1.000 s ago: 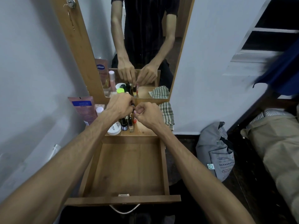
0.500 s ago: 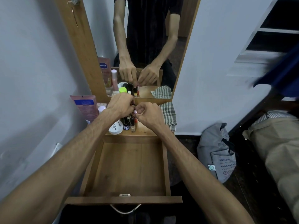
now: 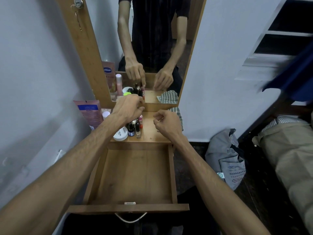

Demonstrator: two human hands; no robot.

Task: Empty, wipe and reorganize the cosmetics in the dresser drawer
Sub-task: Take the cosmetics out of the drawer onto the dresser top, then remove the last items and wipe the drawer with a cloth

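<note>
The left hand [image 3: 129,107] reaches with curled fingers over the cluster of small bottles [image 3: 135,127] on the desk [image 3: 152,135]; whether it pinches one I cannot tell. The right hand [image 3: 166,123] hovers loosely curled, holding nothing, beside a striped cloth [image 3: 177,114]. The pulled-out drawer [image 3: 135,175] below holds no cosmetics.

pale walls [image 3: 211,65], wood-framed mirror [image 3: 157,48], dark floor [image 3: 264,200]

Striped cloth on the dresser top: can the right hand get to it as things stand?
Probably yes. The right hand hangs loosely curled, holding nothing, right beside the striped cloth, with only bare wood between; the bottles stand on its other side.
</note>
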